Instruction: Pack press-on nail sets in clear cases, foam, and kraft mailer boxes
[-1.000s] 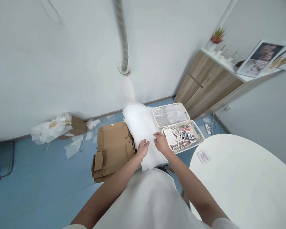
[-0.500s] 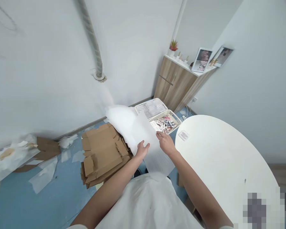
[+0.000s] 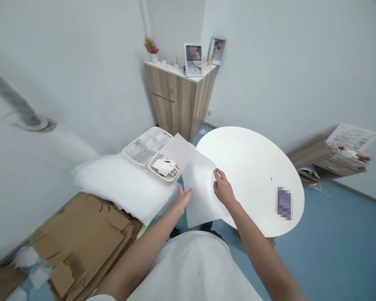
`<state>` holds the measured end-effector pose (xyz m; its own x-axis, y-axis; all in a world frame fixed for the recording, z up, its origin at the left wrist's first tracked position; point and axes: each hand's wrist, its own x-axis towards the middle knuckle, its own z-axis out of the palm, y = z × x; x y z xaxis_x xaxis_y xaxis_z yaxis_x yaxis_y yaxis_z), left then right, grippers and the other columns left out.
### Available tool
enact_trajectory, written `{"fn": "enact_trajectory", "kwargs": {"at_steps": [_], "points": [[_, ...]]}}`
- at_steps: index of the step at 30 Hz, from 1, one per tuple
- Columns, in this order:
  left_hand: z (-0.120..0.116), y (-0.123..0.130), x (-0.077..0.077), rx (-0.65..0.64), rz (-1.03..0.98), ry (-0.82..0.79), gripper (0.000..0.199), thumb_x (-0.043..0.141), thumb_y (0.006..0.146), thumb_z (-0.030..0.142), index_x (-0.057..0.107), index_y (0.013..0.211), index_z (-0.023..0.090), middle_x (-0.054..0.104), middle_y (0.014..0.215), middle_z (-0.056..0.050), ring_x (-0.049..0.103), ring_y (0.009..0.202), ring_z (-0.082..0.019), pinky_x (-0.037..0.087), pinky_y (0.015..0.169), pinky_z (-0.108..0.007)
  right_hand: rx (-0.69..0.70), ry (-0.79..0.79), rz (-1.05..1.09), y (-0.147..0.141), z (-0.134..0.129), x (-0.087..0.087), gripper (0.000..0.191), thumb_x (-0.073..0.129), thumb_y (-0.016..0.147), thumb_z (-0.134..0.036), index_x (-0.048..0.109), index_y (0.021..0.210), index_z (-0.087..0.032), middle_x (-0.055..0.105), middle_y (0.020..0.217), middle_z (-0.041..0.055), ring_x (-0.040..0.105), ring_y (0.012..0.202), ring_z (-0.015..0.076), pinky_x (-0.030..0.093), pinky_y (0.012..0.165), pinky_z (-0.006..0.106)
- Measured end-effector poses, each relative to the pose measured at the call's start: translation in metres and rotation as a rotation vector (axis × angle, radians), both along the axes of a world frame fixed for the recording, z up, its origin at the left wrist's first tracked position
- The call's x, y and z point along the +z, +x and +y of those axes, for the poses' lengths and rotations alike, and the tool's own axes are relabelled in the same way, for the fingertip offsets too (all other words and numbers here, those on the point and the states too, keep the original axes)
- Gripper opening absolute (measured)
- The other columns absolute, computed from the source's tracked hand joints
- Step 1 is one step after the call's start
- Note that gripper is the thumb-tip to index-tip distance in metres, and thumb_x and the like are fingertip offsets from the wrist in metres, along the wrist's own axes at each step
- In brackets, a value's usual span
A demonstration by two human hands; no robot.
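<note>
A thin white translucent sheet (image 3: 199, 179) hangs in front of me, its right part overlapping the edge of the round white table (image 3: 250, 175). My right hand (image 3: 224, 188) pinches the sheet's right edge. At the sheet's lower left edge is my left hand (image 3: 182, 200), thumb raised and fingers around the margin. Left of the sheet lies a stack of similar white sheets (image 3: 122, 179). Behind it are a white basket of clear packets (image 3: 147, 144) and a smaller basket (image 3: 153, 167) with cards and a white item, partly covered by the held sheet.
Flattened brown cardboard (image 3: 84, 238) is piled at the lower left. A wooden cabinet (image 3: 178, 94) with frames and a small plant stands in the corner. A low shelf (image 3: 326, 161) is at the right. A blurred-out object (image 3: 283, 203) lies on the table.
The view has turned right, bringing the whole tabletop and the low shelf into sight. The held sheet has come away from the stack and now hangs between the stack and the table.
</note>
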<state>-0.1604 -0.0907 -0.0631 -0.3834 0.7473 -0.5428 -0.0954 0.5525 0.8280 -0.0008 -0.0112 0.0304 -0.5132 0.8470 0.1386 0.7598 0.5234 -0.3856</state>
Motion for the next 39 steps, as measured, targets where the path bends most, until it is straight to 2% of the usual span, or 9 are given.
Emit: {"fn": "enact_trajectory", "kwargs": {"at_steps": [4, 8, 13, 16, 19, 28, 32, 35, 39], "points": [[0.032, 0.039, 0.003, -0.049, 0.027, 0.035, 0.080, 0.054, 0.074, 0.038, 0.008, 0.136, 0.018, 0.049, 0.120, -0.013, 0.052, 0.105, -0.019, 0.040, 0.087, -0.029, -0.174, -0.057, 0.073, 0.055, 0.009, -0.010, 0.059, 0.032, 0.079, -0.016, 0.017, 0.136, -0.021, 0.027, 0.137, 0.0122, 0.057, 0.088, 0.0178, 0.050, 0.070, 0.034], [0.057, 0.072, 0.006, -0.116, 0.136, 0.107, 0.075, 0.059, 0.070, 0.029, 0.020, 0.134, 0.019, 0.053, 0.111, -0.010, 0.056, 0.092, -0.017, 0.041, 0.083, -0.029, -0.326, -0.167, 0.177, 0.102, 0.019, -0.028, 0.063, 0.037, 0.079, -0.021, 0.012, 0.137, -0.022, 0.022, 0.139, 0.0125, 0.058, 0.076, 0.0141, 0.050, 0.069, 0.032], [0.082, 0.101, 0.004, -0.273, 0.294, 0.167, 0.060, 0.055, 0.072, 0.021, 0.033, 0.128, 0.022, 0.054, 0.108, -0.007, 0.055, 0.093, -0.016, 0.040, 0.086, -0.030, -0.458, -0.265, 0.186, 0.149, 0.030, -0.058, 0.071, 0.044, 0.076, -0.028, 0.008, 0.137, -0.021, 0.017, 0.141, 0.0106, 0.053, 0.098, 0.0198, 0.047, 0.076, 0.034], [0.093, 0.118, -0.004, -0.371, 0.392, 0.194, 0.042, 0.052, 0.073, 0.018, 0.050, 0.115, 0.020, 0.053, 0.110, -0.007, 0.052, 0.099, -0.018, 0.039, 0.089, -0.031, -0.478, -0.359, 0.153, 0.173, 0.033, -0.076, 0.075, 0.046, 0.075, -0.030, 0.004, 0.137, -0.021, 0.012, 0.143, 0.0085, 0.049, 0.107, 0.0211, 0.046, 0.078, 0.033], [0.099, 0.131, -0.014, -0.436, 0.451, 0.183, 0.037, 0.051, 0.073, 0.016, 0.054, 0.109, 0.019, 0.053, 0.110, -0.008, 0.051, 0.100, -0.019, 0.038, 0.091, -0.031, -0.469, -0.429, 0.112, 0.190, 0.035, -0.093, 0.079, 0.048, 0.075, -0.030, 0.002, 0.138, -0.020, 0.008, 0.145, 0.0081, 0.046, 0.111, 0.0213, 0.044, 0.082, 0.032], [0.103, 0.143, -0.037, -0.650, 0.666, 0.082, 0.044, 0.050, 0.072, 0.014, 0.048, 0.116, 0.018, 0.049, 0.110, -0.008, 0.050, 0.101, -0.021, 0.041, 0.087, -0.035, -0.425, -0.462, -0.138, 0.210, 0.034, -0.131, 0.076, 0.052, 0.072, -0.028, 0.012, 0.136, -0.018, 0.012, 0.144, 0.0100, 0.020, 0.128, 0.0276, 0.025, 0.097, 0.042], [0.099, 0.145, -0.038, -0.743, 0.875, 0.088, 0.046, 0.050, 0.072, 0.016, 0.046, 0.118, 0.018, 0.046, 0.116, -0.011, 0.043, 0.110, -0.026, 0.039, 0.089, -0.040, -0.473, -0.399, -0.195, 0.210, 0.027, -0.130, 0.072, 0.050, 0.075, -0.031, 0.014, 0.135, -0.018, 0.008, 0.145, 0.0118, 0.010, 0.131, 0.0291, 0.022, 0.096, 0.046], [0.092, 0.149, -0.034, -0.778, 1.053, 0.123, 0.048, 0.048, 0.074, 0.020, 0.043, 0.122, 0.017, 0.035, 0.131, -0.014, 0.033, 0.119, -0.031, 0.033, 0.092, -0.047, -0.423, -0.313, -0.185, 0.206, 0.016, -0.125, 0.061, 0.044, 0.079, -0.029, 0.021, 0.134, -0.019, 0.013, 0.144, 0.0111, 0.011, 0.131, 0.0271, 0.022, 0.097, 0.045], [0.083, 0.151, -0.029, -1.002, 1.110, 0.238, 0.043, 0.041, 0.079, 0.021, 0.042, 0.122, 0.020, 0.031, 0.137, -0.011, 0.024, 0.126, -0.029, 0.023, 0.097, -0.049, -0.304, -0.304, -0.184, 0.198, 0.000, -0.126, 0.048, 0.041, 0.080, -0.026, 0.035, 0.127, -0.019, 0.025, 0.141, 0.0097, 0.018, 0.130, 0.0250, 0.021, 0.097, 0.044]]}}
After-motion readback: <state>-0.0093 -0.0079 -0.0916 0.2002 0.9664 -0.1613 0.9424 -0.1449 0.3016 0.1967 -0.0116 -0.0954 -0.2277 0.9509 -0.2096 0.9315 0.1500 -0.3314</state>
